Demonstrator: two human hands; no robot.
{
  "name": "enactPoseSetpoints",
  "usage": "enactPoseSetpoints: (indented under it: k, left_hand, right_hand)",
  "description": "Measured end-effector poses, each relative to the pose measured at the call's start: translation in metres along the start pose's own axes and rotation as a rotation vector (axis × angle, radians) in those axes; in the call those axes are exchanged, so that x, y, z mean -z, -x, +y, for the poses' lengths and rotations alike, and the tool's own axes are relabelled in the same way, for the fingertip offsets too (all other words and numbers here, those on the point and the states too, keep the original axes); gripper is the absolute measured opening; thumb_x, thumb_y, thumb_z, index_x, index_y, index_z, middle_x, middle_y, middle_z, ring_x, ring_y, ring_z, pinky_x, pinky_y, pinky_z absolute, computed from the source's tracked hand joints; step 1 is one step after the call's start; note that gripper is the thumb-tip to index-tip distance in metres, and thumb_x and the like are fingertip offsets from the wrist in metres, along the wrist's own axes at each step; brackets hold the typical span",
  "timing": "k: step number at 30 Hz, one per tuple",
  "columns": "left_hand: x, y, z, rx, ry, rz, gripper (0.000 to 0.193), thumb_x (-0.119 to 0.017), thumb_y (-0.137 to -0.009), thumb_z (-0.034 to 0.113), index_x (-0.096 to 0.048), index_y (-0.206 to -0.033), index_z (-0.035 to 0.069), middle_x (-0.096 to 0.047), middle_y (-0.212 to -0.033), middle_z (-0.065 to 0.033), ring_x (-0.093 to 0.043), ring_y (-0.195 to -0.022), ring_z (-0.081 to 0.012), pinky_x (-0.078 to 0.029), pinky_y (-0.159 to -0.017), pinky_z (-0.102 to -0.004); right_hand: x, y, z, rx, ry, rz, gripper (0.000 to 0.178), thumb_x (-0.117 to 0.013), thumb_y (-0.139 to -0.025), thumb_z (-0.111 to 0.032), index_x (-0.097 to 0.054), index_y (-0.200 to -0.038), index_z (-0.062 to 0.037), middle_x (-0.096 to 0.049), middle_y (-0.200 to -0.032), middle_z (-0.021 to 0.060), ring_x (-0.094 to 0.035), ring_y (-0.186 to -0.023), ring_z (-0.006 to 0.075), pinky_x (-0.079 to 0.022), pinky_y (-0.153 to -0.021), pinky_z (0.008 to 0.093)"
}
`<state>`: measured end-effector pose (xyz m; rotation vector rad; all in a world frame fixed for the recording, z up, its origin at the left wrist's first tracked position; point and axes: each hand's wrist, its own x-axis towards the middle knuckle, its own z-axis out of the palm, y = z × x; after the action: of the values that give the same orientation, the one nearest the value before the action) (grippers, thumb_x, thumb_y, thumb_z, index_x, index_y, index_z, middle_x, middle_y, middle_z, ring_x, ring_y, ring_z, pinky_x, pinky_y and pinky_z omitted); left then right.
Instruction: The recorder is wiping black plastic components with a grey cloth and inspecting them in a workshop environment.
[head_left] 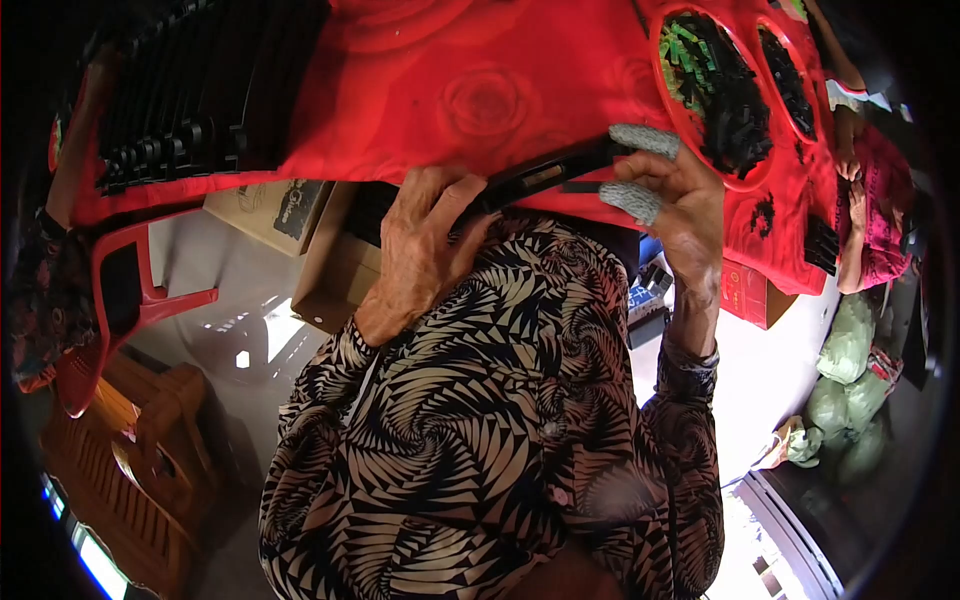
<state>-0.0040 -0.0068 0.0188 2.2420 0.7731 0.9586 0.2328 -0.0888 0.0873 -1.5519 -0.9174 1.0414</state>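
A long black plastic bar (545,178) with a slot along its side lies slantwise at the table's near edge, close to my body. My left hand (422,235) is closed around its left part, fingers bent over the top. At its right end is my right hand (675,195), with grey knitted covers on the thumb and one finger. The covered finger lies above the bar's end and another finger just below it; the thumb is spread lower, beside a thin dark strip (588,187). A red tray (657,75) of black and green small pieces stands beyond my right hand.
Many long black bars (205,90) lie in a row at the table's left. A red rose-patterned cloth (400,60) covers the table. Cardboard boxes (330,260) stand beneath; a red chair (110,300) is at left. Another person's arm (855,215) shows at right, near greenish bags (845,345).
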Motion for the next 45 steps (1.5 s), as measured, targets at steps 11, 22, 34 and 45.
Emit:
enactPoseSetpoints:
  k: [11,22,34,45]
  left_hand:
    - [-0.003,0.016,0.003,0.260,0.253,-0.031,0.035,-0.077,-0.073,0.003,-0.060,-0.104,0.001,-0.062,-0.097,-0.0142,-0.063,-0.088,-0.0305,-0.051,-0.076,-0.0364]
    - [0.006,0.006,0.010,0.723,0.535,-0.253,0.045,-0.077,-0.076,0.010,-0.056,-0.114,0.002,-0.066,-0.099,-0.0116,-0.060,-0.097,-0.0204,-0.047,-0.089,-0.0334]
    - [0.005,0.004,0.011,0.724,0.539,-0.256,0.041,-0.076,-0.078,0.010,-0.058,-0.114,0.001,-0.066,-0.100,-0.0106,-0.060,-0.097,-0.0186,-0.046,-0.089,-0.0323]
    - [0.001,0.008,0.007,0.580,0.548,-0.215,0.047,-0.081,-0.077,0.017,-0.058,-0.115,0.001,-0.068,-0.096,-0.0116,-0.064,-0.090,-0.0193,-0.050,-0.079,-0.0320]
  right_hand:
    - [-0.018,-0.022,0.001,-0.090,0.185,-0.173,0.048,-0.062,-0.075,0.015,-0.063,-0.119,-0.0045,-0.066,-0.082,0.0019,-0.048,-0.062,-0.0001,-0.037,-0.054,0.0169]
    - [-0.020,-0.027,0.008,-0.084,0.301,-0.218,0.059,-0.050,-0.067,0.019,-0.063,-0.119,-0.0045,-0.067,-0.083,0.0052,-0.043,-0.056,0.0008,-0.036,-0.049,0.0188]
    - [-0.028,-0.022,0.001,-0.049,0.370,-0.146,0.048,-0.070,-0.071,0.010,-0.063,-0.117,-0.0032,-0.067,-0.075,0.0030,-0.044,-0.054,0.0018,-0.035,-0.048,0.0206]
    - [-0.045,-0.009,0.007,0.144,0.567,-0.005,0.056,-0.068,-0.070,0.014,-0.060,-0.123,-0.0014,-0.057,-0.072,-0.0031,-0.037,-0.055,0.0014,-0.033,-0.053,0.0180]
